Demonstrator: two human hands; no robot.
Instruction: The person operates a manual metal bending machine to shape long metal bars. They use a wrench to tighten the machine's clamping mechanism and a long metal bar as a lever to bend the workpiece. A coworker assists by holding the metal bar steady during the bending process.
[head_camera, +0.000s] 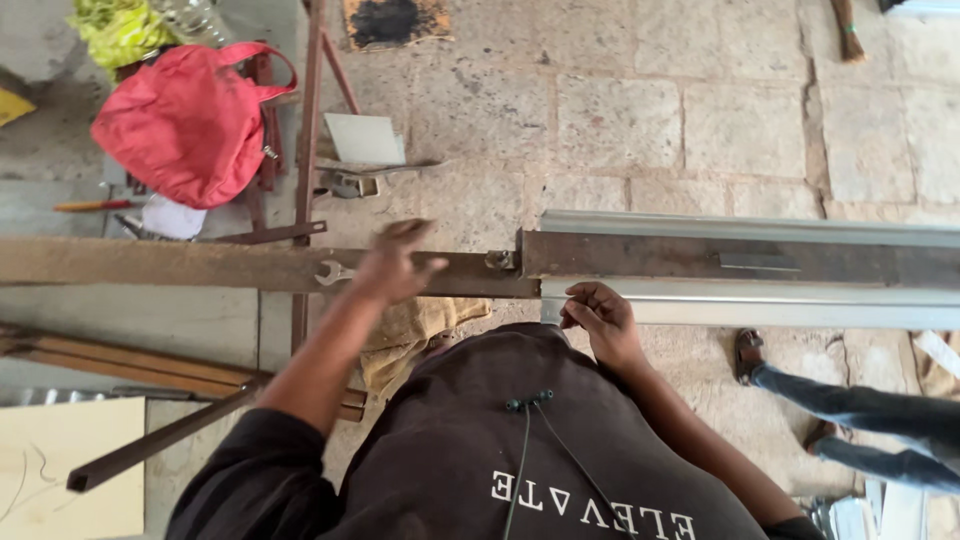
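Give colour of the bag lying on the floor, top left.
Red, plain: the bag shows best in the head view, beyond the left hand.

Place: I read this as a rough metalworking yard or workshop.
Floor: worn stone slabs (620, 120).
Stock: rusty steel bar (200, 266) left, pale metal channel (760, 302) right.
Tools: a spanner (333, 272) on the bar.
Far left: red bag (185, 120) among clutter.

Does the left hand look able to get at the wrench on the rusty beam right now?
Probably yes: the left hand hovers just beside the wrench lying on the rusty beam, with nothing between them.
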